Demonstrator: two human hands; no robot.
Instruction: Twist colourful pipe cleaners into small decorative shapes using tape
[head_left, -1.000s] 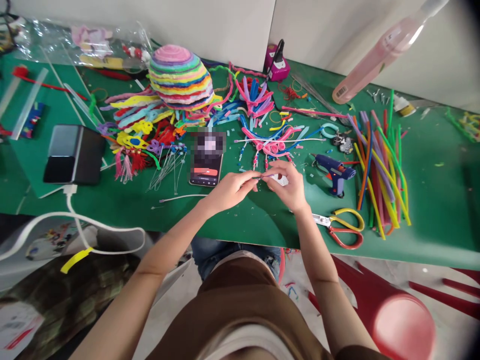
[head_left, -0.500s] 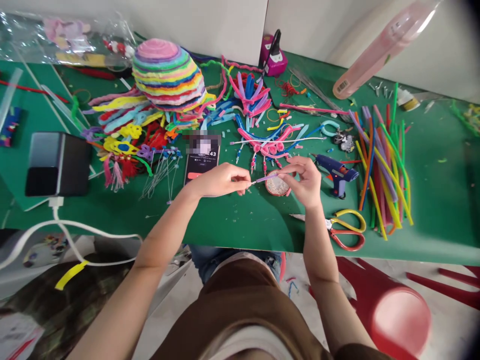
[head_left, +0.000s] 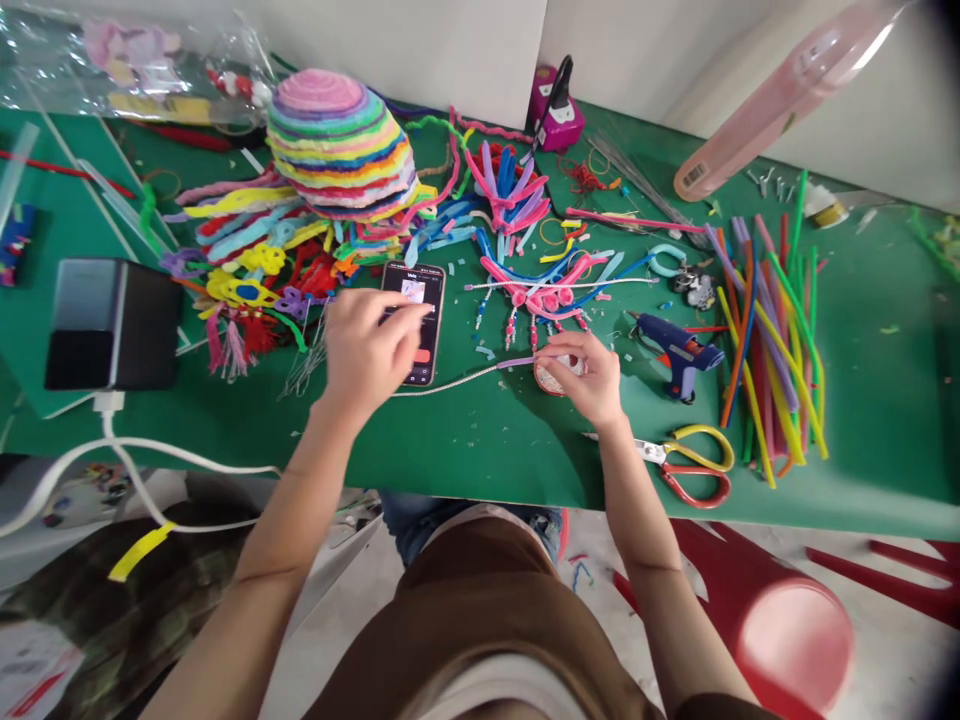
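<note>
My right hand [head_left: 585,372] is closed in a pinch on the end of a lilac pipe cleaner [head_left: 516,362], just over a small round dish of beads [head_left: 553,386]. From its other end a thin silvery beaded strand [head_left: 450,384] runs left across the table and passes under my left hand [head_left: 371,345]. That hand is raised partly over a phone [head_left: 426,345], thumb and forefinger brought together; anything between the tips is too small to make out. Behind my hands lies a pink and blue pipe-cleaner piece [head_left: 536,297] with beaded tassels, a second silvery strand [head_left: 600,285] across it.
Scissors [head_left: 694,465] and a blue glue gun [head_left: 681,355] lie right of my right hand, beside a bundle of pipe cleaners [head_left: 765,340]. A striped pipe-cleaner hat [head_left: 341,145] stands at the back left. At the left are a dark box-shaped charger [head_left: 112,325] and its white cable [head_left: 187,462].
My left hand has let go of the strand near the lilac pipe cleaner and moved left and up over the phone. The right hand shifted slightly left, still pinching the pipe cleaner.
</note>
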